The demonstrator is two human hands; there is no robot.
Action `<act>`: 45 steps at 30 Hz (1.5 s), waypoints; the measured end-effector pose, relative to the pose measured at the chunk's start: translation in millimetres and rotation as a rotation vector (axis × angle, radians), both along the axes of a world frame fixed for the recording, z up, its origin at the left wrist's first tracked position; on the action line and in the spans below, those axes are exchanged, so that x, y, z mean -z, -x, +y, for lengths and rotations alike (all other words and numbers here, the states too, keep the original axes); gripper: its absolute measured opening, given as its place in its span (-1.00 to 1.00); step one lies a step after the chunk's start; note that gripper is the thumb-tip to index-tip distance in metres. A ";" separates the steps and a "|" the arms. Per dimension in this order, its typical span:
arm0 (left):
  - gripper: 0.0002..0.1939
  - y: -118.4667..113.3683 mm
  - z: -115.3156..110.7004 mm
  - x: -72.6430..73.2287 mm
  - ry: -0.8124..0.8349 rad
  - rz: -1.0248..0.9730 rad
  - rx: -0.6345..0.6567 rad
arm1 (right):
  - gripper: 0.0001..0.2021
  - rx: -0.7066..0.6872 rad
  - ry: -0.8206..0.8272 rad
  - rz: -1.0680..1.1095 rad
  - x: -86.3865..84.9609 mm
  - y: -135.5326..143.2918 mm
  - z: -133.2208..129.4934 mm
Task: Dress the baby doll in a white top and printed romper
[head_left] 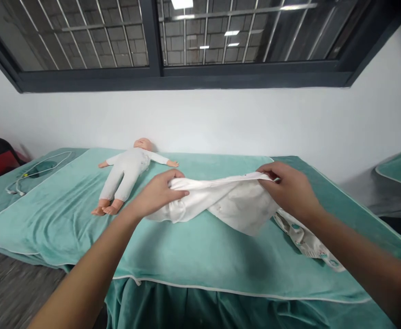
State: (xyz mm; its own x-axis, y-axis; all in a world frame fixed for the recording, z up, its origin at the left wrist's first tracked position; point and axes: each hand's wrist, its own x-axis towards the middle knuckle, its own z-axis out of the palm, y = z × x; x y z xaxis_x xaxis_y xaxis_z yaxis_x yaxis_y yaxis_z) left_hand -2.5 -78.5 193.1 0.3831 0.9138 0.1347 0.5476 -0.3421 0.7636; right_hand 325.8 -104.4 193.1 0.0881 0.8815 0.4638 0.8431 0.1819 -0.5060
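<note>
The left hand (166, 192) and right hand (289, 187) are pinching opposite ends of the white cloth (238, 205), suspending it above the green bed cover (203, 265) near the doll (128, 164), its overlapping folds risking a tangle if either grip is slackening.

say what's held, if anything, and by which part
A wide, draped white cloth, pinched by its upper edge: left grip at one end, right grip at the other.

0 legible txt, labels, brands, #s or signs in pic.
</note>
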 end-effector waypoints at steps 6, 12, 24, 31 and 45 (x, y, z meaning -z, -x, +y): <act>-0.65 -2.4 -14.0 6.4 -0.074 -0.008 -0.120 | -0.88 0.131 0.037 0.267 12.1 -4.6 -11.2; -0.62 13.8 -2.6 3.8 -0.097 0.103 -0.183 | -0.77 0.167 0.236 0.208 -8.4 -18.3 -0.3; -0.73 -47.6 90.9 110.0 -0.374 0.473 -0.455 | -0.58 0.033 0.122 -0.490 109.5 43.6 102.4; -0.63 -109.8 89.9 175.8 -0.177 0.421 -0.133 | -0.40 0.113 0.355 -0.214 186.0 102.9 90.7; -0.37 -108.8 150.9 180.8 -0.126 0.430 -0.293 | -0.33 0.086 0.224 -0.344 188.5 71.2 154.3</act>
